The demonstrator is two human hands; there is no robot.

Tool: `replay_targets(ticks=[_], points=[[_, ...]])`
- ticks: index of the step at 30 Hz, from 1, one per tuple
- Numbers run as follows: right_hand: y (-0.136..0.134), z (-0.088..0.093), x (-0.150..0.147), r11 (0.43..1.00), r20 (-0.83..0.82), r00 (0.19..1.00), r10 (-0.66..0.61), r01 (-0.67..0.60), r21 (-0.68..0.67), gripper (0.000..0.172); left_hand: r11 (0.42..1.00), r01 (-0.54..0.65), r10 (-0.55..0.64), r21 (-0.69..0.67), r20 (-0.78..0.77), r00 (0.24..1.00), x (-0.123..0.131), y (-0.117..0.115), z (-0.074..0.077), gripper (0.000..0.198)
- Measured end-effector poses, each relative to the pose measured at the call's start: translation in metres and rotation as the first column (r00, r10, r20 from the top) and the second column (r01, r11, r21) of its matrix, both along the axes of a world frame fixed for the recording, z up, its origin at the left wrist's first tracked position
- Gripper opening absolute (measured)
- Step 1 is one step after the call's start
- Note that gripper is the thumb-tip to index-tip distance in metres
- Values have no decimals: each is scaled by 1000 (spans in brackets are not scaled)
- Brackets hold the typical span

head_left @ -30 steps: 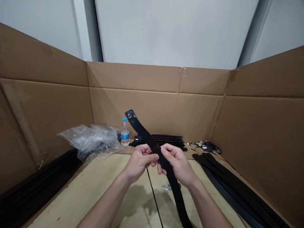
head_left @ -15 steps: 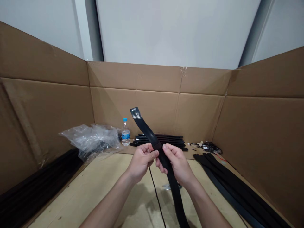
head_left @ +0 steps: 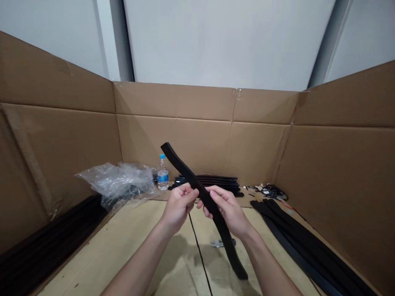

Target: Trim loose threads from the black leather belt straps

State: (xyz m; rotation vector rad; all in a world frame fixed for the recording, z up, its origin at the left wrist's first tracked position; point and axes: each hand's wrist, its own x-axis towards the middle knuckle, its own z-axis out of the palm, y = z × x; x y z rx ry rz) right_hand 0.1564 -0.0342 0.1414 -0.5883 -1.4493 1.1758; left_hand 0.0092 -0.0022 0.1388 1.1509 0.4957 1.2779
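Observation:
A curved black strip (head_left: 222, 230) slants from upper left to lower right above the wooden board. My left hand (head_left: 179, 206) pinches it near its middle from the left, thumb and fingertips together. From the right, my right hand (head_left: 227, 209) grips the same strip just below, its thumb along the edge and some fingers behind. A thin black cord (head_left: 199, 246) hangs down from beside my left hand. Partly behind the strip's lower half, a small metal hand tool (head_left: 217, 243) lies on the board (head_left: 123, 242).
Black strips lie at the left (head_left: 52, 234) and right (head_left: 296, 234). At the back are a clear plastic bag (head_left: 123, 181), a bottle (head_left: 163, 176), a stack of black bars (head_left: 219, 182) and tangled cords (head_left: 273, 191). Cardboard walls (head_left: 173, 135) stand around.
The strip has turned over, so its glossy end patch no longer shows, and its lower end has come into view. Both hands have shifted slightly left, still holding it.

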Motion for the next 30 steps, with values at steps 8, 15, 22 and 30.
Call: replay_targets(ticks=[8,15,22,30], points=[[12,-8,7,999,34,999,-31,30,14,36,1000,-21,21,18,-15,1000,2,-2,5,40],[-1,-4,7,989,127,981,144,-138,-55,34,988,153,-151,34,-45,987,-3,-7,7,34],[-11,0,0,968,124,966,227,-211,-136,42,982,180,-180,61,-17,984,-5,-5,1,48],[-4,-3,-7,996,118,991,-64,70,-49,39,977,199,-191,80,-98,977,-7,3,-5,49]])
